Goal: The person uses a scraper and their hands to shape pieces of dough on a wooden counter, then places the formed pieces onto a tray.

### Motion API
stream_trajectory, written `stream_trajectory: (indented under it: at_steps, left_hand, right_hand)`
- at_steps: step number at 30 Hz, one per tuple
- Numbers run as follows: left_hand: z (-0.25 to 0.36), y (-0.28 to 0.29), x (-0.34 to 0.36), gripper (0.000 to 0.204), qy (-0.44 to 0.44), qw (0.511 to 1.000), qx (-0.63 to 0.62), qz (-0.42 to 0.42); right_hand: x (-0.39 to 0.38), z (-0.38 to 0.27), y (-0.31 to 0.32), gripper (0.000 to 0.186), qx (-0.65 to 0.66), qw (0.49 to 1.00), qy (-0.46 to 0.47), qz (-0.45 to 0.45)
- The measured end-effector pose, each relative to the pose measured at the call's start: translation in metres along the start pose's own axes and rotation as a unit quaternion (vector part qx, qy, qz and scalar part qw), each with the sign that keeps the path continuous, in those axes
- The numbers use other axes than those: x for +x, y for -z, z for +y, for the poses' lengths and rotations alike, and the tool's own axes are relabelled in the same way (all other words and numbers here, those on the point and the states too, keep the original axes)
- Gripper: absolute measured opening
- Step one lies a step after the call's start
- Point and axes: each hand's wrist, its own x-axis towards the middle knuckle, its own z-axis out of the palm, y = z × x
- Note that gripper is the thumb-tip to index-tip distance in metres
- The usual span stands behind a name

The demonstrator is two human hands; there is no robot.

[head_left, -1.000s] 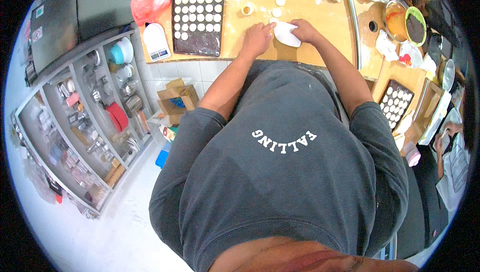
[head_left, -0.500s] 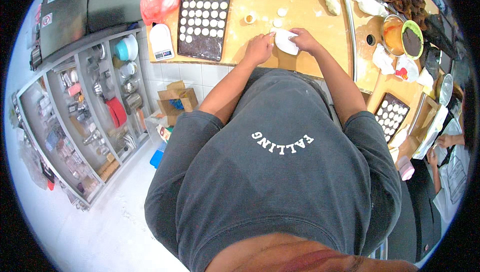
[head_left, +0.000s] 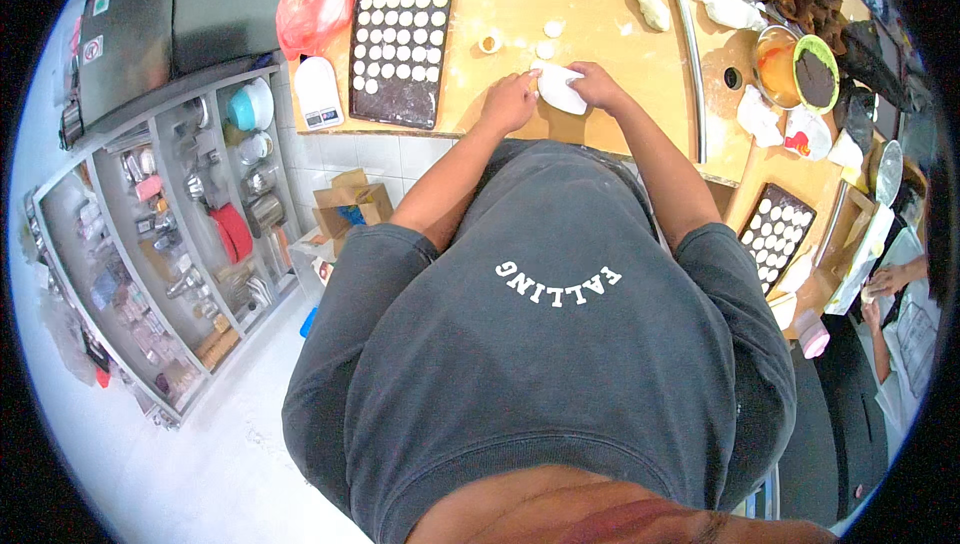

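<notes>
A thin white sheet that looks like rolled-out dough (head_left: 561,88) lies near the table's front edge, between my hands. My left hand (head_left: 510,102) is closed, its fingertips at the sheet's left edge. At the opposite edge, the fingers of my right hand (head_left: 598,88) pinch the sheet. What lies under my left fingers is hidden. Just beyond are two small dough rounds, a nearer one (head_left: 545,49) and a farther one (head_left: 553,28). A small round ring-like cutter (head_left: 490,43) stands to their left.
A dark tray (head_left: 398,104) with rows of dough rounds is at the left, beside a white scale (head_left: 319,94) and red plastic bag (head_left: 316,10). Right are a dough lump (head_left: 653,10), metal rod (head_left: 691,79), filling bowls and a second tray (head_left: 776,234). A co-worker's hands (head_left: 890,284) show far right.
The view has shifted slightly, so the table and trays sit a little differently in it. Both hands stay at the dough sheet, with only slight movement of the fingers.
</notes>
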Motion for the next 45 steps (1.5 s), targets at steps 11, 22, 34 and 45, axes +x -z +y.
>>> stream_trajectory:
  at_steps: [11,22,34,45]
  left_hand:
    - [0.007,0.003,-0.003,0.048,0.051,0.997,-0.044,-0.037]
    - [0.008,0.006,0.001,0.048,0.03,0.998,-0.037,-0.035]
    - [0.005,0.004,-0.002,0.052,0.032,0.995,-0.085,-0.031]
    - [0.008,0.007,0.0,0.054,0.061,0.989,-0.124,-0.048]
  right_hand:
    - [-0.003,0.002,0.012,0.038,-0.015,0.998,-0.062,0.006]
    - [0.008,0.002,0.001,0.037,0.079,0.994,-0.062,-0.036]
    - [-0.006,0.004,-0.008,0.035,0.047,0.993,-0.096,0.047]
    - [0.003,-0.003,-0.009,0.033,0.092,0.994,-0.053,0.017]
